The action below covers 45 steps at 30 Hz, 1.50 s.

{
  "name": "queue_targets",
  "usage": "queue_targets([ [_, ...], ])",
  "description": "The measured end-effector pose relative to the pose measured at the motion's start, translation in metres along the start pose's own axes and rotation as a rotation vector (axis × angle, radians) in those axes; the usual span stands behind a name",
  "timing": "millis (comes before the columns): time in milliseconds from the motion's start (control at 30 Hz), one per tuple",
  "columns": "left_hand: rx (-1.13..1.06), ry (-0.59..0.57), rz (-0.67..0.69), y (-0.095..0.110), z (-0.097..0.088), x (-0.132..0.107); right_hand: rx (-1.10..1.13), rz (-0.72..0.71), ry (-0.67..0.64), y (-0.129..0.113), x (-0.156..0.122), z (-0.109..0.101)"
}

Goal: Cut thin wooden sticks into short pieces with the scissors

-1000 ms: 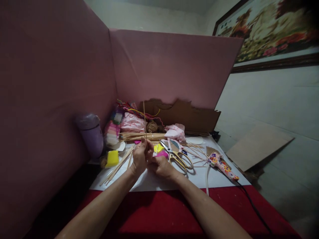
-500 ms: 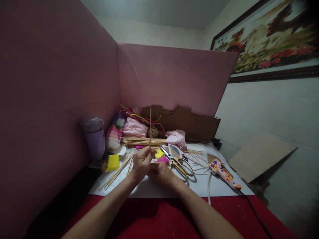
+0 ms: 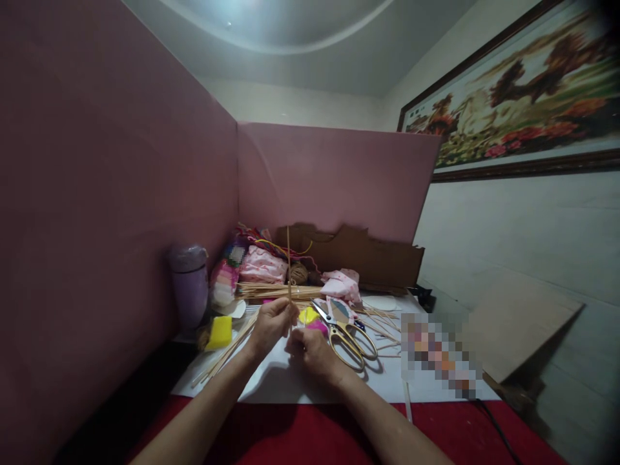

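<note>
My left hand [image 3: 272, 326] is closed in a pinch around a thin wooden stick [image 3: 289, 258], which stands nearly upright above the fingers. Just below and to the right, my right hand [image 3: 317, 354] has its fingers curled in by the stick's lower end. What those fingers grip is hidden. Beside the right hand lie gold-handled scissors [image 3: 347, 337], blades pointing away to the left. A yellow packet [image 3: 309, 315] and a magenta packet [image 3: 318, 327] lie just behind the hands. Several loose sticks [image 3: 225, 355] rest left of my left hand.
A purple lidded cup [image 3: 190, 290] and a yellow block [image 3: 220, 332] stand left. Bundled sticks [image 3: 252, 290], a twine ball [image 3: 298, 273] and pink cloth [image 3: 264, 265] line the back before torn cardboard [image 3: 387, 261]. A pixelated glue gun [image 3: 438, 355] with a cord [image 3: 498, 429] lies right.
The view has tilted up, so everything sits lower in the picture. My right hand has come slightly apart from my left, and more of the stick's lower end shows between them.
</note>
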<state>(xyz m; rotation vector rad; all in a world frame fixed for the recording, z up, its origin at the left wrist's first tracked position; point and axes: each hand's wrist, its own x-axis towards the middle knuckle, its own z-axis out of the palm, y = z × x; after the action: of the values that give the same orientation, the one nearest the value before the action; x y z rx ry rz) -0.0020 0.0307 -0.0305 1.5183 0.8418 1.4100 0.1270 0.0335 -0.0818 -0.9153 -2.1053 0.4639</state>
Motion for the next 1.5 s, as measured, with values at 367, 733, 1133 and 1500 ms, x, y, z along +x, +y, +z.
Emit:
queue_targets([
  [367, -0.026, -0.018, -0.011, -0.0021, -0.0031, 0.0022, 0.109, 0.114, 0.008, 0.0020, 0.0015, 0.0033],
  [733, -0.182, 0.028, 0.055, 0.0048, -0.0003, 0.0001, 0.187, 0.126, -0.038, 0.0071, 0.0019, 0.0047],
  [1133, -0.228, 0.036, 0.042, 0.0054, -0.0032, 0.0030, -0.031, -0.080, 0.097, 0.0024, 0.0011, 0.0039],
  [1500, -0.165, 0.117, 0.056, 0.0054, -0.0045, 0.0028, 0.104, -0.012, 0.010, 0.0008, 0.0033, 0.0002],
])
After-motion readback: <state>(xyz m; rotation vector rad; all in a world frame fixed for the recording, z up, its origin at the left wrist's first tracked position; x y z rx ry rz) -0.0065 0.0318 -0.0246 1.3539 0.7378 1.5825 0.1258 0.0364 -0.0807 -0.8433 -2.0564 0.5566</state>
